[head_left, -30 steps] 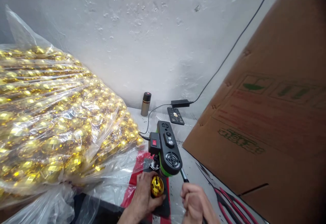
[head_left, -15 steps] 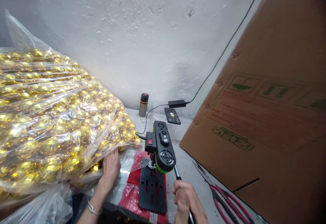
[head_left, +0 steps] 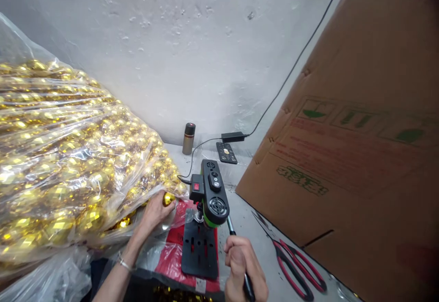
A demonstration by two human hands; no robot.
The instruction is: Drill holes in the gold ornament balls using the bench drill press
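Cardboard box (head_left: 363,210) panels fill the right of the frame, printed with a row of framed green symbols (head_left: 355,118), lines of faded red text (head_left: 325,153) and a block of stylized green lettering (head_left: 302,180), none of it clear enough to read. A black phone-shaped slab (head_left: 227,153) near the center carries a pale round emblem and smaller marks, also unreadable.

Just behind it lies a black power adapter (head_left: 233,137), its cable (head_left: 298,57) climbing to the upper right; a dark-capped bottle (head_left: 189,138) stands upright to the left. Scissors (head_left: 298,265) with red-and-black handles lie at lower right, beside the box. A clear plastic bag (head_left: 58,270) packed with faceted gold balls (head_left: 65,187) crowds the left side.

Below center, a black-and-green machine (head_left: 215,192) with a red switch (head_left: 196,186) rises over a slotted base plate (head_left: 200,254), set on a red plastic sheet (head_left: 171,258). The person's right hand (head_left: 244,265) is closed around the machine's lever (head_left: 249,289); the left hand (head_left: 156,210), a band (head_left: 125,264) at its wrist, grips a single gold ball (head_left: 168,199) at the bag's lower right edge, left of the machine.

The gray counter (head_left: 243,215) is flecked with dark specks and meets a rough, pitted whitish wall (head_left: 192,50).
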